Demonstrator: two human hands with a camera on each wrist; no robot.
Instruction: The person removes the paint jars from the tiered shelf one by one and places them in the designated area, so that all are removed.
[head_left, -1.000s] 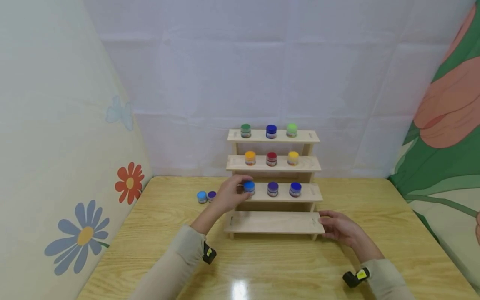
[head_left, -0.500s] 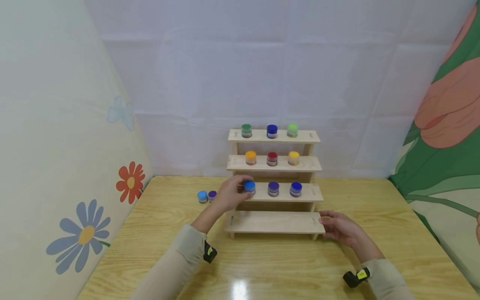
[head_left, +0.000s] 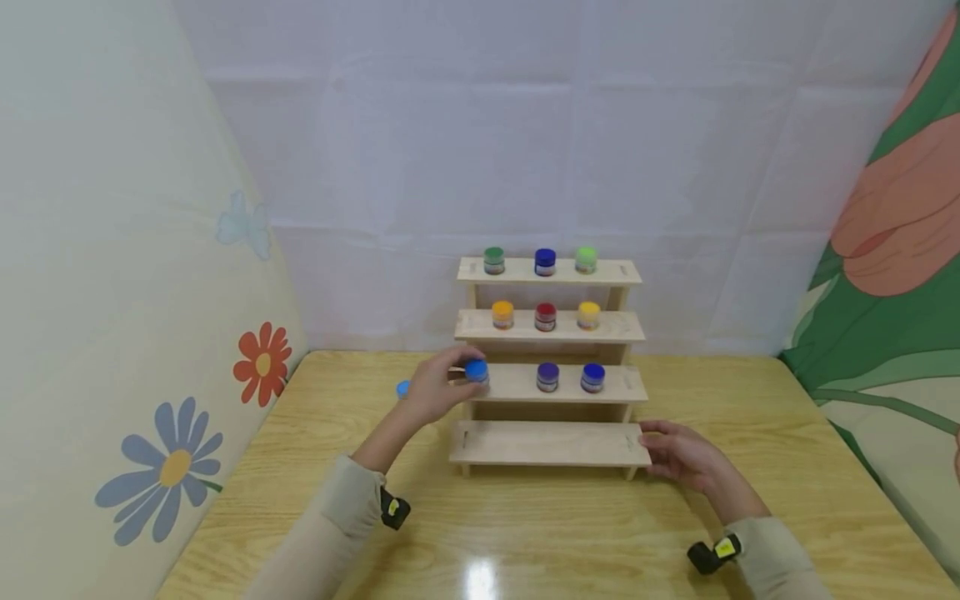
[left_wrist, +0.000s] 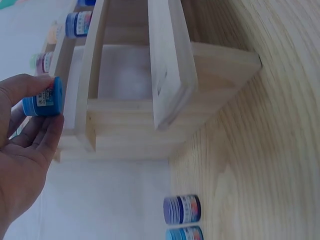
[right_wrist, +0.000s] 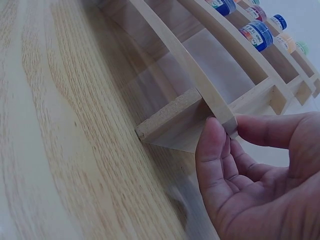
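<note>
My left hand (head_left: 431,387) pinches a blue-lidded paint jar (head_left: 477,372) between thumb and fingers, at the left end of the second-lowest tier. In the left wrist view this jar (left_wrist: 45,100) is held by its sides; whether it touches the board cannot be told. On the same tier stand a purple jar (head_left: 547,377) and a dark blue jar (head_left: 592,378). My right hand (head_left: 686,457) grips the right end of the lowest board (head_left: 551,443) of the wooden step shelf, thumb and fingers on either side of its edge in the right wrist view.
Several jars stand on the two upper tiers, among them a red jar (head_left: 545,317) and a green jar (head_left: 493,261). On the wooden table left of the shelf are a purple jar (left_wrist: 182,209) and a light blue jar (left_wrist: 185,234). A white cloth (head_left: 525,150) hangs behind.
My left hand has moved left with the blue jar, from further in on the tier to its left end. It now covers the purple jar on the table. My right hand stays put.
</note>
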